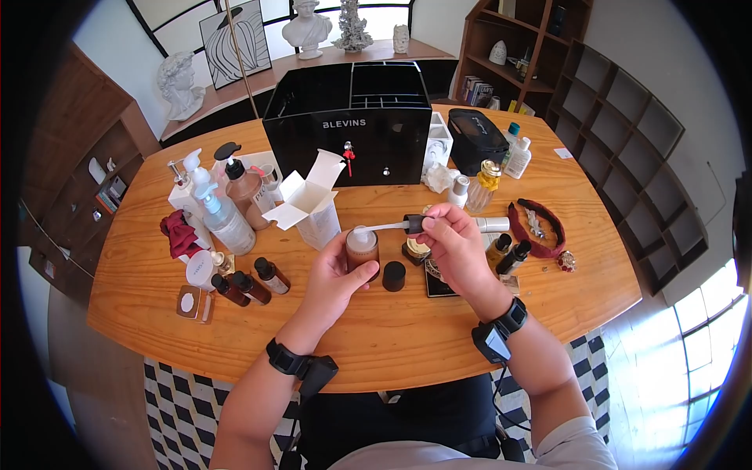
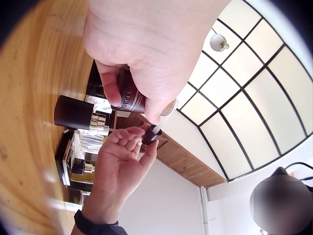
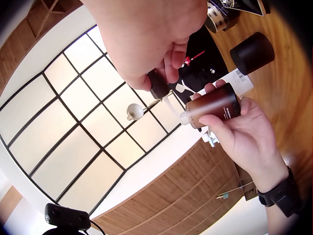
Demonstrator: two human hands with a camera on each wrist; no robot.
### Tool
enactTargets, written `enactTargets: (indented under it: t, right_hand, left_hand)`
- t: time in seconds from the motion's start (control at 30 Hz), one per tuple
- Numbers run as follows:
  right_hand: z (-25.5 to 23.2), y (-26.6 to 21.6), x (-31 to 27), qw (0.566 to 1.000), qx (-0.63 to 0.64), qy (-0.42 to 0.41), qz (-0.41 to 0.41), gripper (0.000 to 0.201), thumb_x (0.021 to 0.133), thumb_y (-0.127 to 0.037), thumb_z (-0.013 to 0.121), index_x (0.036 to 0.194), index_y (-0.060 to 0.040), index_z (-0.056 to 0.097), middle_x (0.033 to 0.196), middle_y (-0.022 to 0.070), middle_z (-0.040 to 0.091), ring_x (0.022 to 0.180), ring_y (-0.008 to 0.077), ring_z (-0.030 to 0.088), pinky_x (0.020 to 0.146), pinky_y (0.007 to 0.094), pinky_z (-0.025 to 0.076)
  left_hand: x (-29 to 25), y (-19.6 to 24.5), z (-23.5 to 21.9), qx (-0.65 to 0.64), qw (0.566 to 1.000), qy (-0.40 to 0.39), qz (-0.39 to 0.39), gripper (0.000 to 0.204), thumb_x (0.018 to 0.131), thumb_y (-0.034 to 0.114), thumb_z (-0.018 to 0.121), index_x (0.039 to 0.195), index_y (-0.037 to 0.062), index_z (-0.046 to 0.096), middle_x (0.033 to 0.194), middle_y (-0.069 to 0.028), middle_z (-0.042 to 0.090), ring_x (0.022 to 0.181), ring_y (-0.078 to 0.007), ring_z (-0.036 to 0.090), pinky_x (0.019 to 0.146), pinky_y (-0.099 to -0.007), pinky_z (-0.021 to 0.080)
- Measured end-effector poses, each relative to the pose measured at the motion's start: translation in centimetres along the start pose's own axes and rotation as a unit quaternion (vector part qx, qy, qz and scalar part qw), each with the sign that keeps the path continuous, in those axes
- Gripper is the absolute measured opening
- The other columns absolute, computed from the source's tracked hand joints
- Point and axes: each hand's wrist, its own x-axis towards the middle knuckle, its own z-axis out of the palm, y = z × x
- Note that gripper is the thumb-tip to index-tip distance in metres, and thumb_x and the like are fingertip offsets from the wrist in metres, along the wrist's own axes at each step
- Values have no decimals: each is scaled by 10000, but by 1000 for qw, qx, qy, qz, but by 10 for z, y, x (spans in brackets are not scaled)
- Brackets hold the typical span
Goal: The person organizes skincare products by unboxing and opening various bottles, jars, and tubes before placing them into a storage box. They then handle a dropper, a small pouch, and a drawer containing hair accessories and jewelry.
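Note:
My left hand (image 1: 333,274) holds a brown bottle (image 1: 365,254) with fingers and thumb curled round its body. The bottle's top has no cap on it; in the right wrist view its pale neck (image 3: 185,118) is uncovered. My right hand (image 1: 462,249) pinches a dark cap (image 1: 417,224) from which a long pale stem (image 1: 388,226) reaches left. In the head view the stem's tip overlaps the bottle's top. A black cylindrical cap (image 1: 394,276) stands on the table between the hands.
A white box (image 1: 317,223) with raised flaps stands behind the bottle. Pump bottles (image 1: 231,223) and small dark bottles (image 1: 252,290) are at left. Behind is a black organizer (image 1: 348,149). A dark red headband (image 1: 552,227) and more bottles lie right on the wooden table (image 1: 360,345).

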Motion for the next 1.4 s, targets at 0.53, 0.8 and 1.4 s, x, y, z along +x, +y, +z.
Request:
enactTargets:
  t: [0.53,0.8,1.4]
  right_hand:
    - [-2,-1,1,1000,-14,10,-10,137,951,-50,675,1064,-34,599,940,64,712,864,149,689,775,251,510]
    - [-1,-1,1,999,-8,35,-13,137,952,-60,682,1057,-32,599,938,64,710,874,153,694,773,250,513]
    - [-4,0,0,1000,-15,1,-2,140,946,-44,673,1064,-38,598,975,65,700,879,149,683,781,254,511]
  left_hand:
    - [-1,1,1,2,1000,2,4,549,896,205,775,1361,78,510,1248,-33,653,1006,-96,632,679,-237,525]
    - [-1,1,0,5,1000,1,8,557,897,193,772,1368,70,501,1251,-42,651,1010,-102,632,688,-238,529]
    - [0,0,0,10,1000,3,8,550,898,189,771,1364,71,503,1262,-41,647,1017,-99,628,686,-235,526]
